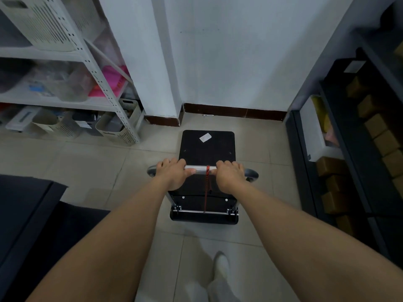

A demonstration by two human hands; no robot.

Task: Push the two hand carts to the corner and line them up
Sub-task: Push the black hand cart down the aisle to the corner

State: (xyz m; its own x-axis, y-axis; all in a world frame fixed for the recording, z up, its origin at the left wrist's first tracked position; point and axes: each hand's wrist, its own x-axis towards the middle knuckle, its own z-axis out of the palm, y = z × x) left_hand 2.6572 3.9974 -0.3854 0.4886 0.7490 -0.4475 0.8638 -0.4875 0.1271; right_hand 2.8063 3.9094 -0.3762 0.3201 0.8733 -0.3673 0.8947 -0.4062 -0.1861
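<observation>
I see one hand cart [220, 149].
Black deck [194, 153], white label [205, 137] on it, silver handle [199, 167] upright, red cord [206, 188] hanging; nose near the baseboard [235, 111].

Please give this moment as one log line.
left hand: grips handle | right hand: grips handle | hand cart: short of wall

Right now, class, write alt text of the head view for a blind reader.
The person's left hand and right hand grip the handle of a black platform hand cart facing a white wall, white shelving left, dark shelving right.
</observation>
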